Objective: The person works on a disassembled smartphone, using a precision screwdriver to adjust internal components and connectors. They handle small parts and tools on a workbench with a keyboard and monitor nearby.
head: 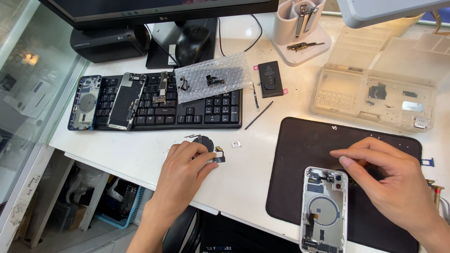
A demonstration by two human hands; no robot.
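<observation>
Both forearms bare, no sleeves; left hand, right hand ungloved, ringless.

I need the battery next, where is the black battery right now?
Head view: the battery lies on the white desk, upper middle, just right of the bubble wrap, below the tool holder.

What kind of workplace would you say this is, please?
Most likely a phone repair bench. An opened phone housing lies on a black work mat, more stripped phone shells rest on the keyboard, and a loose phone battery sits beside a parts tray.
</observation>
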